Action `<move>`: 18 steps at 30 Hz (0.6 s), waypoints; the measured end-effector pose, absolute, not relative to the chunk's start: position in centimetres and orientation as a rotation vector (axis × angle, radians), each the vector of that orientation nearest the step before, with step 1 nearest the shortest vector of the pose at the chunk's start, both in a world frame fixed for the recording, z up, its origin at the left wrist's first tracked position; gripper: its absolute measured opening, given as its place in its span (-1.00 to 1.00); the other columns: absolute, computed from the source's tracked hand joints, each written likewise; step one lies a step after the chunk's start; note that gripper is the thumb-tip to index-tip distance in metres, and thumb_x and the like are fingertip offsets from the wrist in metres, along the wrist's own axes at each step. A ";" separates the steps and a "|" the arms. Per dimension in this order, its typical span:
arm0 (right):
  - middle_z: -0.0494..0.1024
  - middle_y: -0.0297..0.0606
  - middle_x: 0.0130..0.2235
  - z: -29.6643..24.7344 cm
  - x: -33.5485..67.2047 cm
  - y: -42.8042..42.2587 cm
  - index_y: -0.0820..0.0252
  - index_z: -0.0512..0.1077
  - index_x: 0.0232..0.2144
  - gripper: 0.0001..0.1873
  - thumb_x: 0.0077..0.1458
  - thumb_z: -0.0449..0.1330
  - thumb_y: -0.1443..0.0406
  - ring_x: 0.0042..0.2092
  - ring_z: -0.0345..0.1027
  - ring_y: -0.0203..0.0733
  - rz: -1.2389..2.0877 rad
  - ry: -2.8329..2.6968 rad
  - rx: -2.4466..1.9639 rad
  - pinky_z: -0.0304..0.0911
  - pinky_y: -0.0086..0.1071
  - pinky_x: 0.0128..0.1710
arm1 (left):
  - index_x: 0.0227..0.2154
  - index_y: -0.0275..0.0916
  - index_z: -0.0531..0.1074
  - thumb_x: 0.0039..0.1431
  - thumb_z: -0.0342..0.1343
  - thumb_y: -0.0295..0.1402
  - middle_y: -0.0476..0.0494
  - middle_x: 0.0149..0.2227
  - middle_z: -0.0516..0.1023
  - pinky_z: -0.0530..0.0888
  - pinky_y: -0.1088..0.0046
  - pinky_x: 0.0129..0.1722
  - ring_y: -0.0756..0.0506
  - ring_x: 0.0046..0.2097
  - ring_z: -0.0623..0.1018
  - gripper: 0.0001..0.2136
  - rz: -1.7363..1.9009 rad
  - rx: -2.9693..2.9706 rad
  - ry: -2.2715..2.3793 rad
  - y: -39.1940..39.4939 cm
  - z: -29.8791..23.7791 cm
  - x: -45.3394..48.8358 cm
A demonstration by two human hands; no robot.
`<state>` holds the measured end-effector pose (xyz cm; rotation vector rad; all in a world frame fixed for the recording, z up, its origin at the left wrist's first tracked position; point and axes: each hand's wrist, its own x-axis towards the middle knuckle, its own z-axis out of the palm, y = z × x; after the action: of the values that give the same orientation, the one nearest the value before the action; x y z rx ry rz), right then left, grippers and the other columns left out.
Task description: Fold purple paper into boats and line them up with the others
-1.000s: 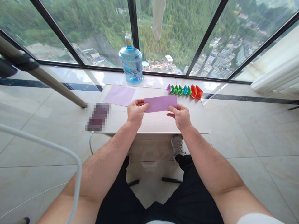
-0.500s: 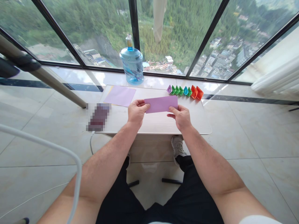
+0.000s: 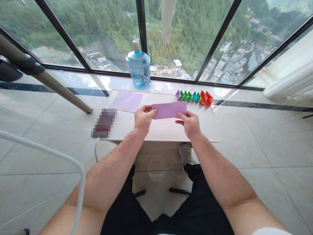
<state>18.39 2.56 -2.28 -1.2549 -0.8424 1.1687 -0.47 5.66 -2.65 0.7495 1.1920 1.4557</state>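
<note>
A purple sheet of paper (image 3: 168,110), in the shape of a long rectangle, is held up above the small table. My left hand (image 3: 143,118) pinches its left end between thumb and fingers. At the right end my right hand (image 3: 190,123) grips it, thumb on the near face and a lower finger sticking out. Flat on the table behind my left hand lies a stack of purple paper (image 3: 127,100), with a yellowish edge showing beneath. Beyond my right hand stands a row of small folded paper pieces: one purple, several green (image 3: 186,95), one blue and two orange (image 3: 206,98).
The pale table (image 3: 122,129) has a pixelated dark object (image 3: 104,123) at its left, with a cable below it. Behind it, a large blue water bottle (image 3: 139,70) stands by the window. A beige pole (image 3: 63,89) and a white curved tube (image 3: 73,160) cross the left side.
The whole view has shifted very slightly. Both hands keep the same grip on the purple sheet.
</note>
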 end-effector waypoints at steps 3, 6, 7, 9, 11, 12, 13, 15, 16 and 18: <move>0.56 -0.35 -0.41 -2.3 18.4 2.5 0.17 0.54 -0.40 -0.67 -0.23 0.45 0.13 -0.31 0.46 -0.23 1.169 -0.841 -1.252 0.51 -0.35 -0.37 | -0.41 -0.26 0.50 -0.40 0.44 -0.35 -0.05 -0.42 0.56 0.35 0.47 -0.40 -0.04 -0.37 0.51 -0.63 1.458 0.746 1.185 5.7 -2.6 -0.5; 0.56 -0.35 -0.41 -2.2 18.4 2.5 0.18 0.54 -0.41 -0.68 -0.23 0.46 0.14 -0.31 0.46 -0.24 1.173 -0.839 -1.244 0.51 -0.36 -0.38 | -0.41 -0.26 0.50 -0.40 0.44 -0.36 -0.05 -0.42 0.56 0.34 0.47 -0.40 -0.04 -0.37 0.51 -0.63 1.460 0.745 1.180 5.7 -2.6 -0.5; 0.56 -0.34 -0.40 -2.2 18.4 2.5 0.18 0.54 -0.41 -0.68 -0.23 0.45 0.14 -0.31 0.46 -0.24 1.173 -0.839 -1.243 0.51 -0.36 -0.37 | -0.41 -0.26 0.50 -0.40 0.43 -0.36 -0.05 -0.42 0.57 0.34 0.47 -0.40 -0.04 -0.37 0.51 -0.63 1.461 0.744 1.181 5.7 -2.6 -0.5; 0.56 -0.35 -0.40 -2.2 18.4 2.5 0.18 0.54 -0.41 -0.68 -0.22 0.45 0.14 -0.31 0.46 -0.24 1.173 -0.841 -1.246 0.51 -0.35 -0.37 | -0.41 -0.25 0.50 -0.40 0.43 -0.36 -0.05 -0.41 0.57 0.35 0.46 -0.39 -0.04 -0.36 0.51 -0.63 1.461 0.744 1.188 5.7 -2.6 -0.4; 0.56 -0.35 -0.40 -2.3 18.4 2.5 0.17 0.54 -0.40 -0.68 -0.22 0.45 0.14 -0.31 0.46 -0.24 1.170 -0.843 -1.250 0.51 -0.35 -0.36 | -0.41 -0.25 0.50 -0.40 0.43 -0.35 -0.06 -0.41 0.57 0.35 0.46 -0.39 -0.05 -0.35 0.51 -0.62 1.457 0.749 1.193 5.7 -2.6 -0.4; 0.56 -0.35 -0.40 -2.3 18.4 2.5 0.17 0.54 -0.40 -0.67 -0.22 0.45 0.14 -0.31 0.46 -0.24 1.168 -0.844 -1.251 0.51 -0.35 -0.36 | -0.41 -0.25 0.49 -0.40 0.44 -0.35 -0.06 -0.40 0.57 0.35 0.45 -0.38 -0.05 -0.35 0.52 -0.62 1.454 0.752 1.194 5.7 -2.6 -0.4; 0.56 -0.35 -0.40 -2.3 18.4 2.5 0.17 0.54 -0.40 -0.67 -0.22 0.45 0.14 -0.31 0.46 -0.24 1.166 -0.845 -1.252 0.51 -0.35 -0.36 | -0.41 -0.25 0.49 -0.40 0.44 -0.34 -0.06 -0.40 0.56 0.35 0.45 -0.38 -0.06 -0.35 0.52 -0.62 1.452 0.756 1.193 5.7 -2.6 -0.4; 0.56 -0.35 -0.40 -2.3 18.4 2.5 0.17 0.53 -0.41 -0.67 -0.22 0.45 0.13 -0.31 0.46 -0.24 1.163 -0.846 -1.254 0.51 -0.35 -0.36 | -0.41 -0.25 0.48 -0.40 0.44 -0.33 -0.06 -0.40 0.56 0.35 0.45 -0.37 -0.06 -0.35 0.52 -0.61 1.451 0.758 1.191 5.7 -2.6 -0.5; 0.56 -0.35 -0.40 -2.3 18.4 2.5 0.17 0.53 -0.41 -0.68 -0.22 0.45 0.14 -0.31 0.46 -0.24 1.162 -0.846 -1.255 0.51 -0.35 -0.36 | -0.41 -0.25 0.48 -0.40 0.44 -0.33 -0.05 -0.41 0.56 0.35 0.45 -0.38 -0.06 -0.35 0.52 -0.61 1.452 0.757 1.192 5.7 -2.6 -0.5; 0.56 -0.35 -0.40 -2.3 18.4 2.5 0.17 0.53 -0.42 -0.69 -0.22 0.45 0.14 -0.31 0.46 -0.23 1.164 -0.845 -1.255 0.51 -0.34 -0.36 | -0.41 -0.24 0.49 -0.40 0.44 -0.34 -0.05 -0.41 0.56 0.34 0.45 -0.39 -0.05 -0.36 0.51 -0.62 1.456 0.755 1.194 5.7 -2.6 -0.5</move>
<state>18.43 2.54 -2.29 -1.2549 -0.8452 1.1642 -0.50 5.66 -2.65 0.7553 1.1941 1.4561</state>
